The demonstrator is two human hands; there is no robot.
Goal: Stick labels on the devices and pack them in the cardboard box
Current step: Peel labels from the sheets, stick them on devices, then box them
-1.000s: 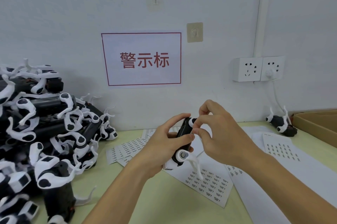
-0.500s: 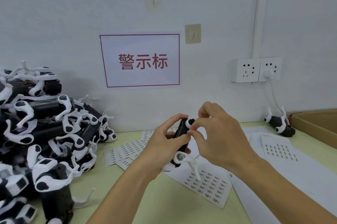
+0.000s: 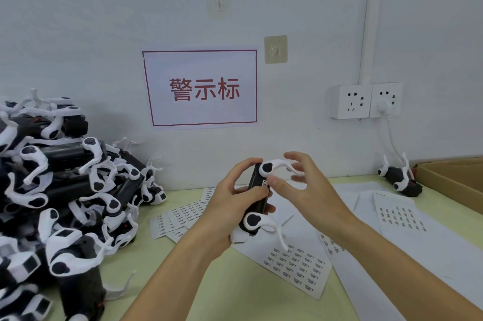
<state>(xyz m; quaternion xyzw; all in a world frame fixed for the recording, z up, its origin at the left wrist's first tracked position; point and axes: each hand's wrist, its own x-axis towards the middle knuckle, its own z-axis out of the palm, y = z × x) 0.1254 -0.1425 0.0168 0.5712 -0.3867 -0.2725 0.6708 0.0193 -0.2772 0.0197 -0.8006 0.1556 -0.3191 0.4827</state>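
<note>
1. Pale green surface [image 3: 198, 281] carries everything; big heap of black-and-white plastic devices [image 3: 65, 190] fills its left side, brown cardboard box [image 3: 454, 182] sits at the right edge, only partly in frame.
2. White label sheets [image 3: 295, 265] lie spread across the middle and right of the surface, under and beyond the hands.
3. One lone black-and-white device [image 3: 398, 179] lies near the box, by the wall. Can't tell if it is labelled.
4. Device in hand [image 3: 257, 197]: black body, white curved legs, held roughly upright above the sheets, clear of the surface.
5. Left hand [image 3: 232, 205]: fingers and thumb wrapped round the device body, firm grip, forearm coming up from bottom centre.
6. Right hand [image 3: 305, 190]: fingers spread and loose, holding nothing; thumb tip sits at the small white label [image 3: 265, 184] on the black body, other fingers lifted off beside the upper white leg.
7. Step, as I judge it: label is on, being pressed down. To do it well: rub the thumb across the whole label so its edges seat, keep the left grip steady so the body doesn't twist, keep fingers off the thin legs.
8. Box packing not yet done for this device.
</note>
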